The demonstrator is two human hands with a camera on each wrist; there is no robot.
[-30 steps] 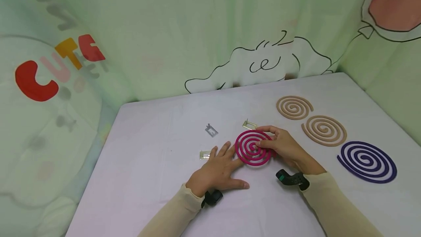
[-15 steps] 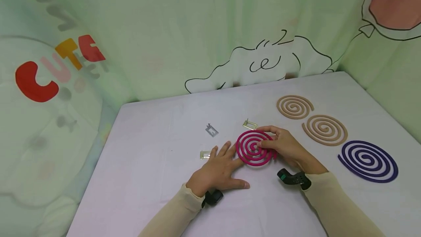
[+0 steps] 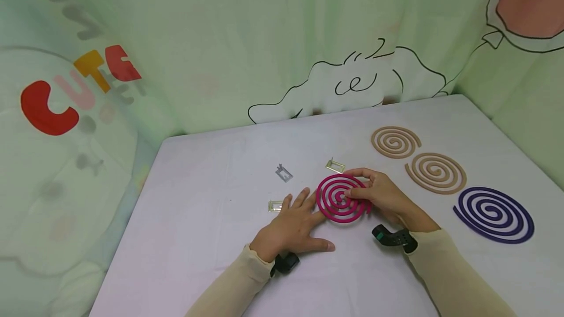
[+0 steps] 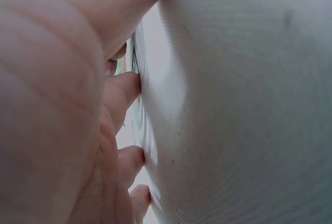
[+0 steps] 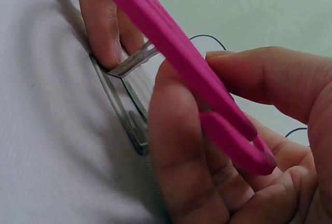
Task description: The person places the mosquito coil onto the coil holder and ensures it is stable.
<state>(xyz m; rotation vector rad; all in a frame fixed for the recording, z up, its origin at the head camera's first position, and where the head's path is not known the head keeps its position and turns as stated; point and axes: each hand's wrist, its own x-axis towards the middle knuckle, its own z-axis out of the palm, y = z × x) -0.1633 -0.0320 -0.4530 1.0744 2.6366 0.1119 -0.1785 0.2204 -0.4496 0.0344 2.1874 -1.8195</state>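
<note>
In the head view a pink mosquito coil (image 3: 339, 198) is in my right hand (image 3: 383, 197), pinched between the thumb on its top and fingers beneath. The right wrist view shows the coil (image 5: 181, 60) tilted above a flat metal coil stand (image 5: 123, 112), whose upright prong points toward the coil. Whether the prong touches the coil is hidden. Flat on the white tabletop, my left hand (image 3: 293, 229) has its fingers spread, the foremost reaching under the coil's left side. A left fingertip (image 5: 106, 53) presses at the corner of that stand.
Two tan coils (image 3: 395, 142) (image 3: 435, 173) and a dark purple coil (image 3: 493, 215) lie on the right. Beyond my hands lie a silver stand (image 3: 284, 173) and a gold stand (image 3: 336, 166). Another gold stand (image 3: 275, 206) is partly under my left fingers.
Over the last second the pink coil has shifted very slightly to the right in the head view. My left hand has stayed in place.
</note>
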